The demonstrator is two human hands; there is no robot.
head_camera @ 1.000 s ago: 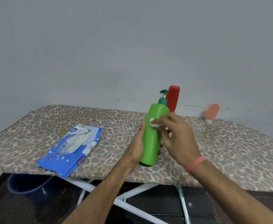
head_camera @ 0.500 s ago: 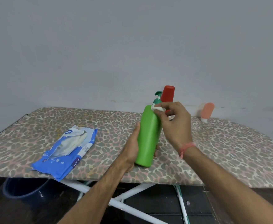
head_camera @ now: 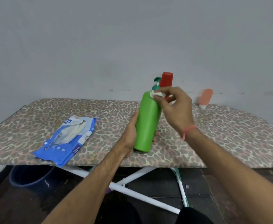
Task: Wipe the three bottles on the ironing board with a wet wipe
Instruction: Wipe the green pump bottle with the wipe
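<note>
Right-hand fingers (head_camera: 160, 101) press wipe (head_camera: 156, 94) onto green bottle (head_camera: 146, 125).

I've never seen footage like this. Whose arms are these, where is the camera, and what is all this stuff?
No machine here: a person wears a camera on the head, looking down at their own arms. The left hand grips a green pump bottle standing tilted on the ironing board. The right hand pinches a wet wipe against the bottle's shoulder. Behind are a red bottle and a small pink bottle. The blue wipes pack lies to the left.
</note>
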